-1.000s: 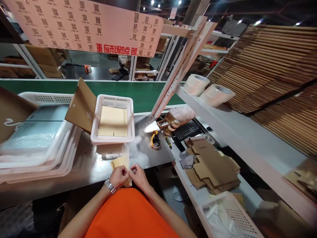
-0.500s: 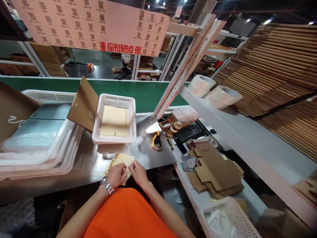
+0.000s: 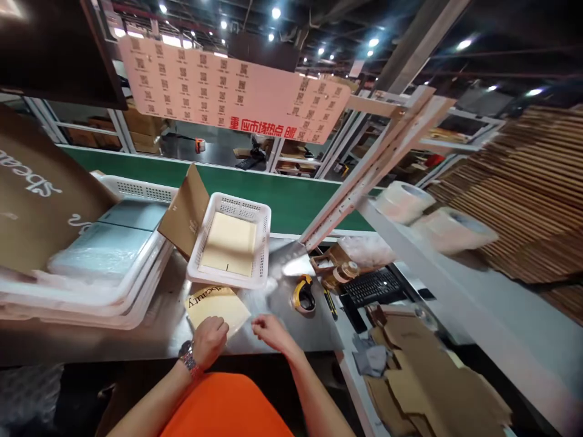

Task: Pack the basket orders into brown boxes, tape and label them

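At the lower centre of the frame, a cream packet [image 3: 216,308] lettered "beauty" lies tilted, its lower edge pinched by the left hand [image 3: 210,341]; the right hand [image 3: 272,332] has its fingers curled in just beside the packet's right corner, whether pinching anything I cannot tell; above, mid-frame, a white basket [image 3: 263,246] holds flat cream pieces [image 3: 231,241]; at left, the top stacked basket [image 3: 148,189] holds pale-blue, film-wrapped packs [image 3: 107,247].
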A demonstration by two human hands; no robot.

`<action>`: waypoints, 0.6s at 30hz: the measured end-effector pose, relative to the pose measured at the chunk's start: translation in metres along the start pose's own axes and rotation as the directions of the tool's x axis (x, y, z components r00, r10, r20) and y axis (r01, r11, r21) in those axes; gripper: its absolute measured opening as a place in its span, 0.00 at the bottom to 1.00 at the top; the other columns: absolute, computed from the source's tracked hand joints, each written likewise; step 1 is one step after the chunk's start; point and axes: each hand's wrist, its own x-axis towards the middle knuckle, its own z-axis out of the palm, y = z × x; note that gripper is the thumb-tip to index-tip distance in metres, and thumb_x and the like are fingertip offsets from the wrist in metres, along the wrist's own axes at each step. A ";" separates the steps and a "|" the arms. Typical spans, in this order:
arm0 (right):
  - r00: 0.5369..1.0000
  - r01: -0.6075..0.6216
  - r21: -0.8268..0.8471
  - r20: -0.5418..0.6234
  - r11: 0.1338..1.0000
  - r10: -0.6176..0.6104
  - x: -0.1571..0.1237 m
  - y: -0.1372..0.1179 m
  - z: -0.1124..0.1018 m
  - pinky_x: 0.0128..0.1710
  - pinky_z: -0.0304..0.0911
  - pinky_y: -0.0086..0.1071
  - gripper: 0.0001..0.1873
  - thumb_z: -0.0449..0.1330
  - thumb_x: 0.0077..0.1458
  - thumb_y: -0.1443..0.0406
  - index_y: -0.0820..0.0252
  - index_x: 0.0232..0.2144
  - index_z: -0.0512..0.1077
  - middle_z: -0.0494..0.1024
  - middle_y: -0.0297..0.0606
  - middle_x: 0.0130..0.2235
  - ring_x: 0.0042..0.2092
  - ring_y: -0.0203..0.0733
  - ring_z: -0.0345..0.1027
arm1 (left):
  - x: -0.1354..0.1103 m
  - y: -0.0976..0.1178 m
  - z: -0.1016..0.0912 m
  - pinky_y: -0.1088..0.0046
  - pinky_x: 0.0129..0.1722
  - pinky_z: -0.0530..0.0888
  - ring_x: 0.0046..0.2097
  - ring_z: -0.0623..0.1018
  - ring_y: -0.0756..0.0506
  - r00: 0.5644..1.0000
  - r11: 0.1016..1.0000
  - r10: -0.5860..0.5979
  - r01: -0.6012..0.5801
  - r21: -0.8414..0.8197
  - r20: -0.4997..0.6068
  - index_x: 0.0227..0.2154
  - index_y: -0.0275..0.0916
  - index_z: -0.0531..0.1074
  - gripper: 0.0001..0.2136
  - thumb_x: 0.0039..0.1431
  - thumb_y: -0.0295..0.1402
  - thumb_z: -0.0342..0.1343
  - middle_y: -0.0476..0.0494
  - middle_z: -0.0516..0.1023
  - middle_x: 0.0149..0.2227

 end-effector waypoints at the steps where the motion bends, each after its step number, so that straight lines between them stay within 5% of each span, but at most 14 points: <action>1: 0.997 0.048 -0.025 -0.057 0.999 -0.050 0.012 -0.011 -0.012 0.35 0.69 0.32 0.07 0.63 0.58 0.63 0.58 0.35 0.81 0.81 0.34 0.29 0.31 0.40 0.75 | 0.001 -0.004 0.008 0.64 0.41 0.71 0.40 0.80 0.40 0.999 1.000 -0.009 0.009 -0.003 0.038 0.32 0.40 0.79 0.15 0.68 0.20 0.49 0.38 0.81 0.35; 6: 0.934 0.205 -0.422 -0.187 0.883 -0.306 0.102 -0.074 -0.033 0.53 0.69 0.36 0.18 0.58 0.66 0.64 0.60 0.55 0.78 0.84 0.42 0.46 0.48 0.45 0.77 | 0.010 -0.023 0.055 0.62 0.45 0.73 0.44 0.81 0.38 0.955 0.989 -0.129 0.142 -0.031 0.266 0.36 0.38 0.80 0.13 0.64 0.20 0.51 0.34 0.82 0.41; 10: 0.932 0.208 -0.623 -0.107 0.754 -0.346 0.163 -0.099 -0.015 0.59 0.68 0.42 0.25 0.67 0.54 0.71 0.68 0.55 0.77 0.79 0.56 0.58 0.57 0.55 0.74 | 0.005 -0.042 0.072 0.57 0.50 0.75 0.50 0.82 0.34 0.898 0.967 -0.225 0.252 -0.022 0.378 0.38 0.37 0.82 0.14 0.63 0.22 0.50 0.30 0.82 0.46; 13: 0.927 0.235 -0.724 -0.035 0.649 -0.374 0.186 -0.101 -0.004 0.65 0.65 0.47 0.34 0.72 0.48 0.69 0.71 0.58 0.74 0.73 0.64 0.64 0.65 0.64 0.67 | -0.005 -0.053 0.072 0.53 0.55 0.75 0.55 0.81 0.32 0.859 0.948 -0.287 0.319 -0.005 0.424 0.42 0.36 0.83 0.18 0.64 0.22 0.46 0.27 0.82 0.51; 18: 0.921 0.266 -0.818 0.059 0.510 -0.385 0.201 -0.096 -0.008 0.63 0.67 0.49 0.32 0.70 0.53 0.66 0.75 0.58 0.74 0.75 0.70 0.62 0.64 0.69 0.69 | -0.015 -0.063 0.070 0.54 0.60 0.71 0.60 0.78 0.32 0.846 0.935 -0.308 0.353 -0.025 0.435 0.48 0.35 0.82 0.20 0.65 0.23 0.44 0.28 0.80 0.57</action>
